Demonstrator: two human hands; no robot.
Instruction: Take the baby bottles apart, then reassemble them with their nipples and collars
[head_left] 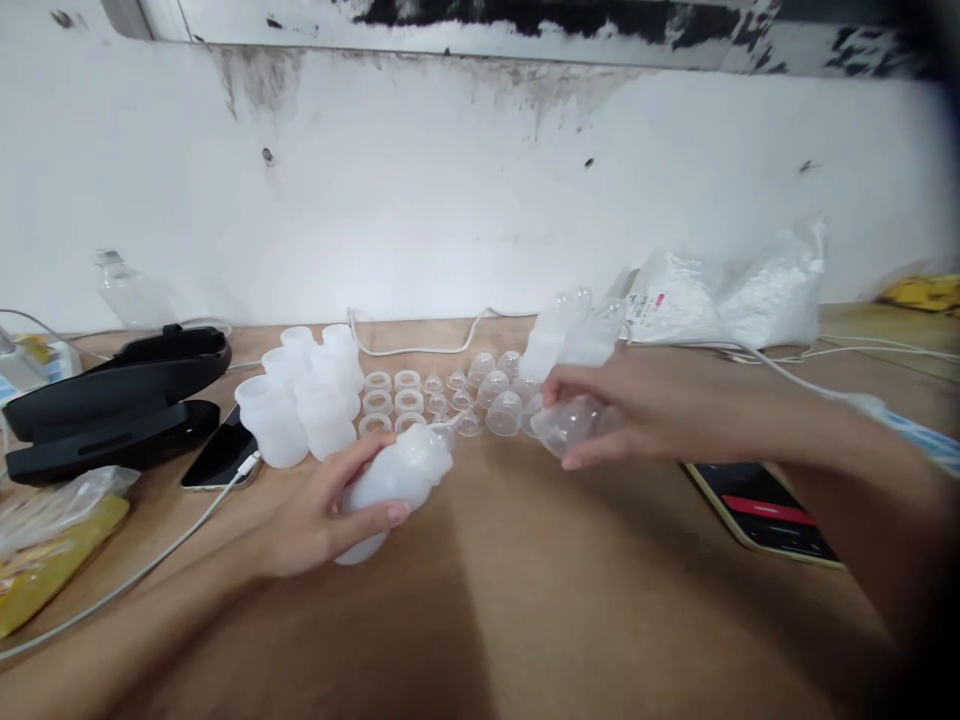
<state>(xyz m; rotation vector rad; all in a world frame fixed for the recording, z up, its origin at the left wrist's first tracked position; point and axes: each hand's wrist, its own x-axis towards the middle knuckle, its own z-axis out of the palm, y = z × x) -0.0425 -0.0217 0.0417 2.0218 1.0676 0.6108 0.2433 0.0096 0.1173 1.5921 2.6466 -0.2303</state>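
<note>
Head view: bare wooden tabletop (570, 600) is left open at the near side, its far edge bounded by a white wall (450, 200). A tilted baby bottle (394, 478) is gripped round its body by the left hand (322, 515), its teat (445, 433) aimed toward the right hand (645, 405), where a dome cap (568, 427) is pinched. The bottle is milky white, the cap clear.

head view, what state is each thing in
left hand, gripping
held bottle, tilted, teat fitted, uncapped
right hand, gripping
held cap, not on a bottle
open bottles, upright, topless
rings, flat in rows
teats, tips up
dome caps, domes up
capped bottles, domes on
left phone, screen dark
right phone, screen lit
plastic bag, crumpled
wall, stained
</note>
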